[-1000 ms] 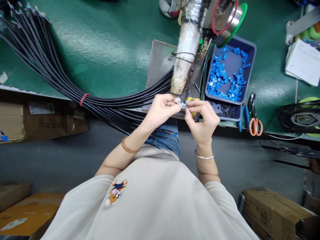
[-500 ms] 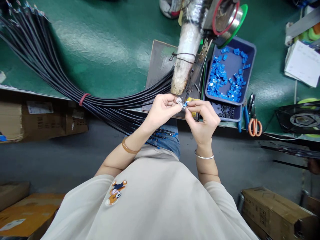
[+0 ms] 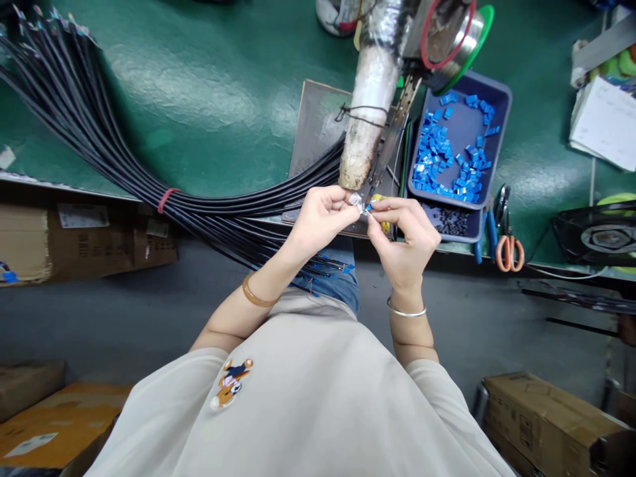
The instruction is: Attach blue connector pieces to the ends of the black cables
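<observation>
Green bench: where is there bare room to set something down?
Widest: green surface between black cables and grey board. Narrower: between blue-part tray and papers. Crowded: around left hand and right hand, by the wrapped duct.

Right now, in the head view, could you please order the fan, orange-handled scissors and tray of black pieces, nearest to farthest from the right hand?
1. Tray of black pieces, immediately right.
2. Orange-handled scissors, farther right.
3. Fan, near the right edge.

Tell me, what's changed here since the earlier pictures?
Nothing clearly, beyond a slight shift of the view; nothing seems picked up or let go. The left hand still pinches a whitish piece, the right hand a blue piece; black cables and upper tray stay put.
</observation>
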Demonstrator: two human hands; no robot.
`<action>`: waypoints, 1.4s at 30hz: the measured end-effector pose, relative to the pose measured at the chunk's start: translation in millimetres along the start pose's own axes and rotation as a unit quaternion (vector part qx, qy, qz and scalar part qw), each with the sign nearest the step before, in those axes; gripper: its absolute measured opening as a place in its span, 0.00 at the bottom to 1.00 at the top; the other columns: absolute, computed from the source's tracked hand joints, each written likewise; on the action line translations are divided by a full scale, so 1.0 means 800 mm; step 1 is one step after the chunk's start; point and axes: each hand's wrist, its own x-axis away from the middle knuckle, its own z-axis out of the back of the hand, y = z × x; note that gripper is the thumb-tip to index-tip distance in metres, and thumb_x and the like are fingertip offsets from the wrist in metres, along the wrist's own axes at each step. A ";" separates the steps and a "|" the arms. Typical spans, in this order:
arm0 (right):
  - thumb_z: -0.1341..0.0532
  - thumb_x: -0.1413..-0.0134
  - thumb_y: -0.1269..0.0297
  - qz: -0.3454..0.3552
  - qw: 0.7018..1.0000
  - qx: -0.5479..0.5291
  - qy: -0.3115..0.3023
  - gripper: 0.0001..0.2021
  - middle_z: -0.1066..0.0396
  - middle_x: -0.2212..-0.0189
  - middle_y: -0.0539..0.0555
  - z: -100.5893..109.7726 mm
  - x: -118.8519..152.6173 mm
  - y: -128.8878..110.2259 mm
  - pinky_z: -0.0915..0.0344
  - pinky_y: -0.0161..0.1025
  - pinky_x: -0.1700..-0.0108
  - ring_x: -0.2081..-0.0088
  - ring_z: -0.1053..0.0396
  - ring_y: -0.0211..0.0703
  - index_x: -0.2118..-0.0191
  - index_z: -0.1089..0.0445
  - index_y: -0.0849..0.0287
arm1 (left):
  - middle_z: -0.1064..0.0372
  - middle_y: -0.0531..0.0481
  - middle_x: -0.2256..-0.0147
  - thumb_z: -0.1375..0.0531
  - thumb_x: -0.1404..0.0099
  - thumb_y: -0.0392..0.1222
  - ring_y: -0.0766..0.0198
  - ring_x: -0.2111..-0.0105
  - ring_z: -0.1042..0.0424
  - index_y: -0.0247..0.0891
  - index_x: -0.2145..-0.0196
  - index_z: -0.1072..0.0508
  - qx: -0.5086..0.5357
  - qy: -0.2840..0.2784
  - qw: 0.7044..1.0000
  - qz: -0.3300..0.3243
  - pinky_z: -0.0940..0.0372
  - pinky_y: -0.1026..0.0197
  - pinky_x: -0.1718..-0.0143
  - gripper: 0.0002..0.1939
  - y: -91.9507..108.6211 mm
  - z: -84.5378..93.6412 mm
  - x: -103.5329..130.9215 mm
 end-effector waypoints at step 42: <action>0.38 0.43 0.73 -0.025 1.000 -0.013 -0.001 0.05 0.24 0.65 0.50 0.003 0.010 -0.004 0.27 0.34 0.65 0.64 0.24 0.37 0.66 0.31 0.56 | 0.46 0.60 0.84 0.37 0.50 0.32 0.79 0.83 0.52 0.33 0.79 0.32 -0.016 -0.015 1.000 0.007 0.55 0.70 0.81 0.06 -0.004 0.000 0.001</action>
